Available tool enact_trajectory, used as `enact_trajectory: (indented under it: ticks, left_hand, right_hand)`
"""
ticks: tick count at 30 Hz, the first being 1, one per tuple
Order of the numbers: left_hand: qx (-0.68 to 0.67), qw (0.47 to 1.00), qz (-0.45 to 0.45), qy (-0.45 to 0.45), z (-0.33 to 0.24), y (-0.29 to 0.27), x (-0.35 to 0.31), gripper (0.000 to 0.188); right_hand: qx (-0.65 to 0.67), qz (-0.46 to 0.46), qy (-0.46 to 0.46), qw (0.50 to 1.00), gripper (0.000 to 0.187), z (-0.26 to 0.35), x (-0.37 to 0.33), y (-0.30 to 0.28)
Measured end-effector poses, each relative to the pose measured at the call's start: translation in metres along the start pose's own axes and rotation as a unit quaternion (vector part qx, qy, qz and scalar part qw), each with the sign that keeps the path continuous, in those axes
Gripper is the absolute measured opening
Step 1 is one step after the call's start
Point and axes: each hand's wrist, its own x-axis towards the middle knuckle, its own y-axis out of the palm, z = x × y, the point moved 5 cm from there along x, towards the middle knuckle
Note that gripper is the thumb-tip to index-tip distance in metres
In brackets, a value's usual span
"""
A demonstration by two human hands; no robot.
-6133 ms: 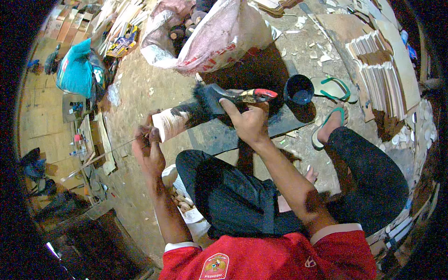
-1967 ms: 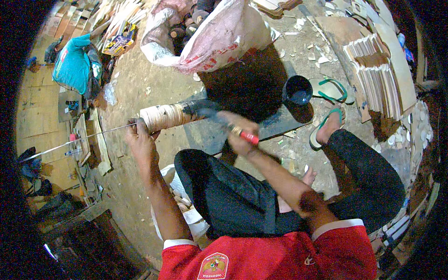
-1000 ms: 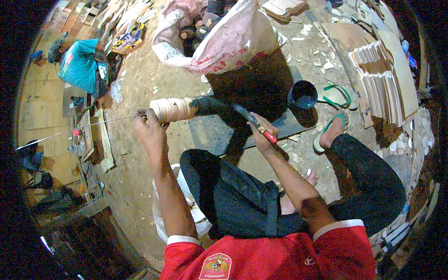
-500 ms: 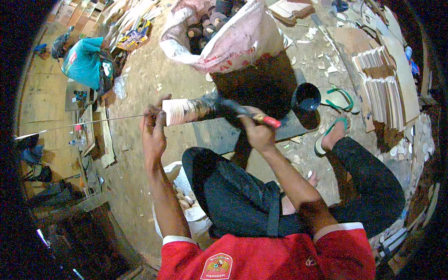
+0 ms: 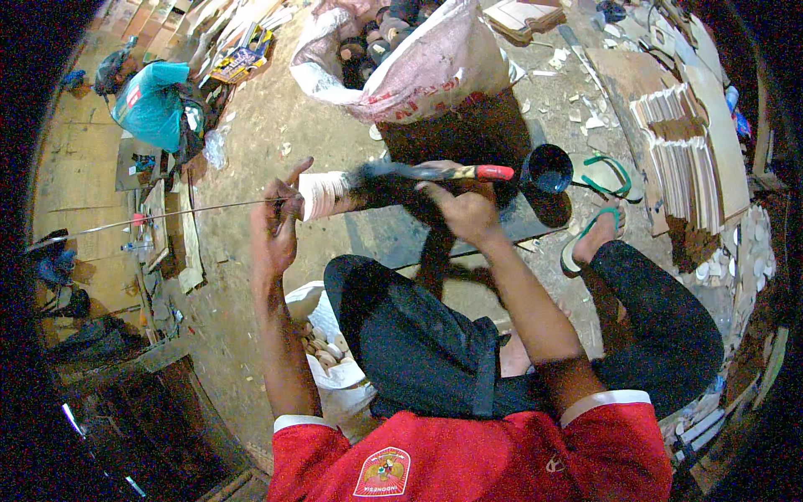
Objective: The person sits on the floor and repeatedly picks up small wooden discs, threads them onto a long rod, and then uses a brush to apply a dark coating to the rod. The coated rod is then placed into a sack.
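A thin rod [image 5: 167, 216] runs in from the left to a stack of pale wooden discs [image 5: 322, 197]. My left hand [image 5: 278, 222] is closed round the rod at the stack's left end, with one finger raised. Black paint covers the right part of the stack. In my right hand [image 5: 470, 211] is a paintbrush [image 5: 452, 173] with a red-tipped handle, held level. Its dark, blurred bristles lie against the blackened part of the discs. Just right of the brush handle stands a dark bowl [image 5: 549, 171], its inside partly shadowed.
A big white sack [image 5: 443, 71] of black-edged discs stands ahead. Beside my knee is another white sack [image 5: 347, 376] with pale discs. Stacked wooden pieces [image 5: 686, 180] lie at right, near a green-strapped sandal [image 5: 606, 176]. Another person [image 5: 155, 105] sits at far left.
The brush has swung from slanting to nearly level, and its bristles have moved left over the discs. More of the stack looks black. My left hand has shifted slightly.
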Motion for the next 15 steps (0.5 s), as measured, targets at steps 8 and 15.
enact_trajectory:
  ticks: [8, 15]
  left_hand:
    - [0.031, 0.999, -0.013, 0.017, 0.003, 0.006, 0.003, 0.007]
    - [0.06, 0.976, -0.205, -0.053, -0.007, 0.011, -0.007, 0.019]
  right_hand:
    - [0.034, 0.009, -0.044, 0.998, 0.023, 0.001, 0.001, -0.001]
    - [0.052, -0.169, 0.114, 0.978, 0.022, -0.003, -0.012, -0.005]
